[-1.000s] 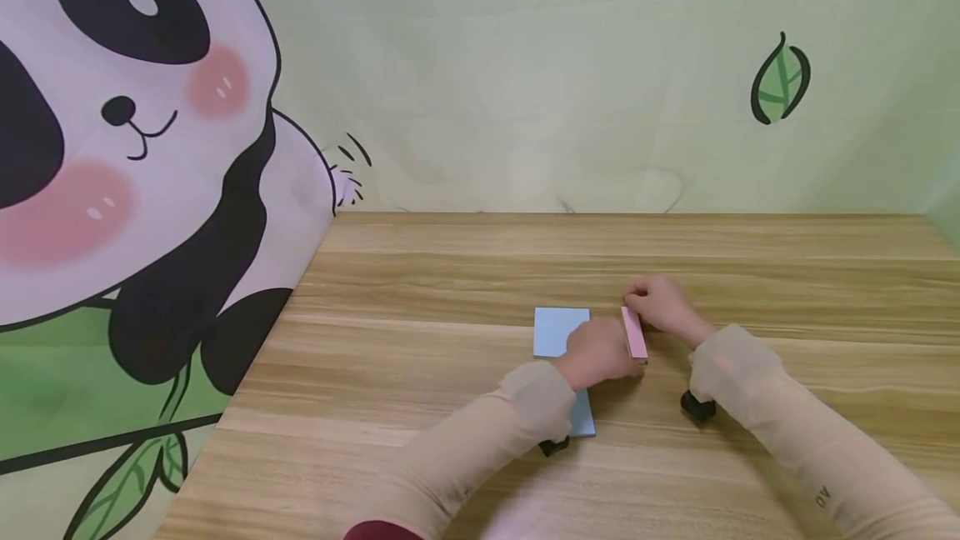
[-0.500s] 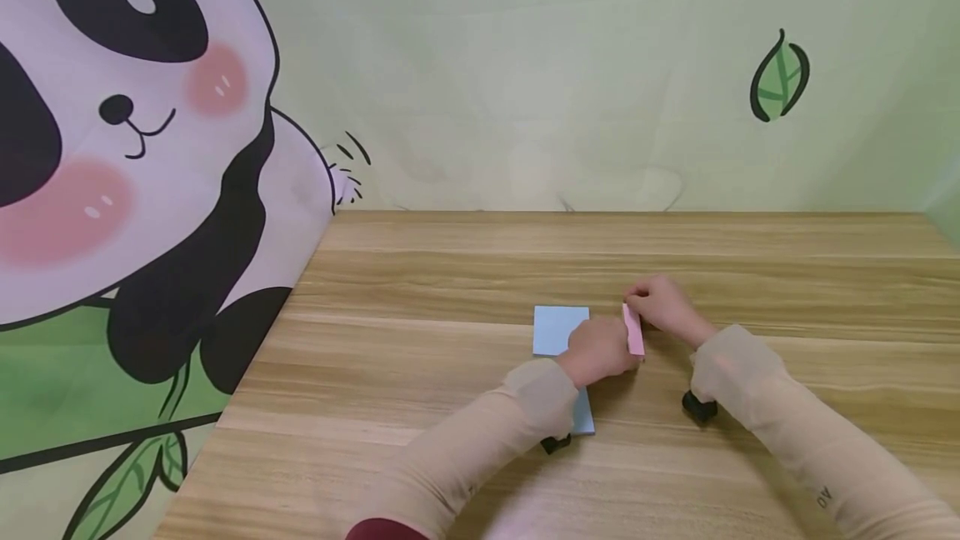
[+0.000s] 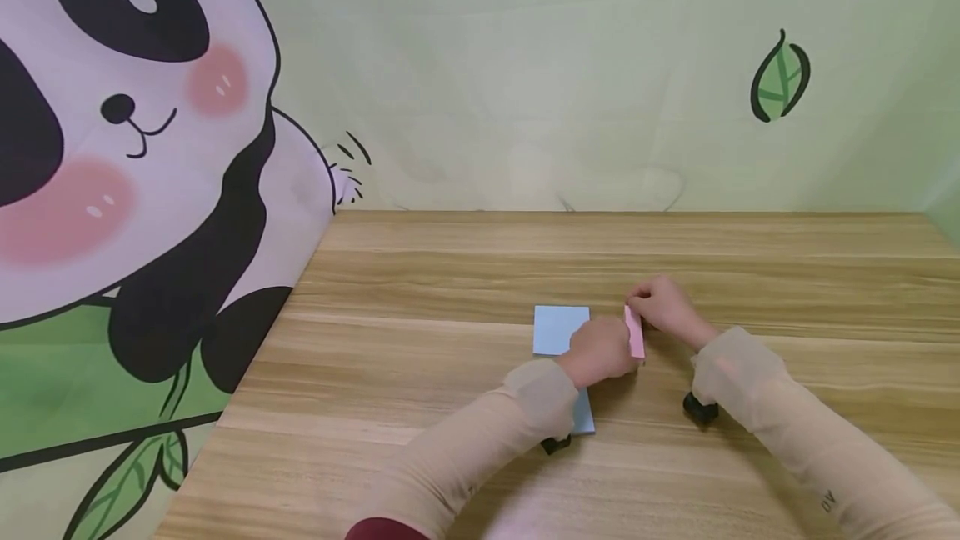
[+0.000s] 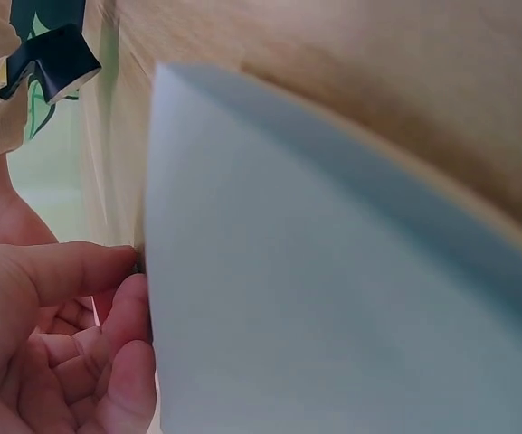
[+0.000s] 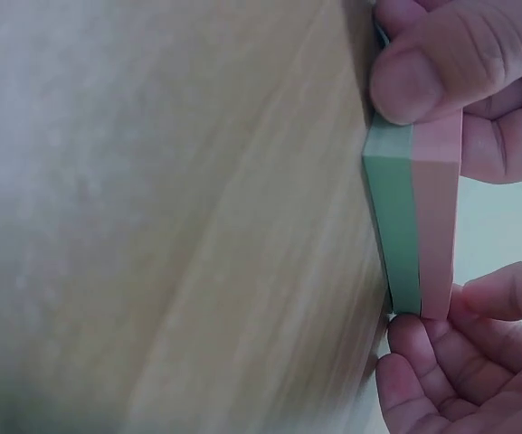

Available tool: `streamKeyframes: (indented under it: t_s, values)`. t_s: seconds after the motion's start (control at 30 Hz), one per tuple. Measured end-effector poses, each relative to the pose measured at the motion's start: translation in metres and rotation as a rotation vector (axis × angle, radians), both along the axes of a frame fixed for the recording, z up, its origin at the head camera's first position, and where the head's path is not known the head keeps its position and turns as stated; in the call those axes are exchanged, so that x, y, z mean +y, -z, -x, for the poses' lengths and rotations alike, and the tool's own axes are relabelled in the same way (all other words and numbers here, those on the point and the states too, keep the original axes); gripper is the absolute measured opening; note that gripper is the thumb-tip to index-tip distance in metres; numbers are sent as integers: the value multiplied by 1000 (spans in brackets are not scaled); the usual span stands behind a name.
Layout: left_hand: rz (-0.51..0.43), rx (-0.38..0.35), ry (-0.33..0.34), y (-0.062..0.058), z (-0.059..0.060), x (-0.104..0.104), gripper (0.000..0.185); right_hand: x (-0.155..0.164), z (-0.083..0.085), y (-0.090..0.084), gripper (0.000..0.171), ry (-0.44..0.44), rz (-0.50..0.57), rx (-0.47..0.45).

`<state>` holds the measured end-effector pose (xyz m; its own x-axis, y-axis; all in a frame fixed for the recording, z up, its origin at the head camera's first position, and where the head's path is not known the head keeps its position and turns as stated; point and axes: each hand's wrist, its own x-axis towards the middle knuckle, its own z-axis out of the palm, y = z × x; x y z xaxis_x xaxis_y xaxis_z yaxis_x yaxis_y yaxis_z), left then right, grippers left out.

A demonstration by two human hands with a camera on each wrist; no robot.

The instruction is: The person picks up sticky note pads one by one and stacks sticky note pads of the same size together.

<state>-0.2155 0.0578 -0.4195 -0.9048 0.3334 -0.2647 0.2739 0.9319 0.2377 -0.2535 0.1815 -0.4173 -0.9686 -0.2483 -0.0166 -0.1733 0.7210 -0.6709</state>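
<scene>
Nothing moved since earlier | both hands (image 3: 633,332) pinch pink-green pad (image 3: 635,332) on edge | blue pad (image 3: 558,329) flat beside

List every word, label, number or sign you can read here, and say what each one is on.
"OV", roughly: small dark marks on the right sleeve, seen upside down in the head view, too small to be sure.
Pink and green pad held by both hands: no text.
Blue pad: no text.
Panda backdrop: pictures only.

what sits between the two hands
A pink and green paper stack, stood on edge on the table, pinched between left hand and right hand; clearest in the right wrist view.
</scene>
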Motion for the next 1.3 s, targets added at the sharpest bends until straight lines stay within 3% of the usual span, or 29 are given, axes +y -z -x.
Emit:
streamKeyframes:
  t_s: [0.17,0.53,0.67,0.77,0.93,1.1,1.3]
  values:
    - [13,14,1,-11,-10,-1,22,1,-1,1,20,3,-26,18]
    - [0,26,32,-6,-11,-3,27,0,-8,-4,18,2,-28,48]
    - [-47,-16,90,-9,-8,-10,34,0,-10,-6,19,24,-9,-8]
    - [-98,-116,106,-12,-3,-17,36,2,-11,-7,23,68,5,-87]
    - [-180,-229,65,-15,5,-23,32,8,-12,-7,28,120,44,-213]
    - [-269,-256,12,-9,8,-21,15,8,-14,-5,35,124,59,-293]
    - [-283,-242,34,-8,7,-20,10,5,-16,-4,37,96,64,-326]
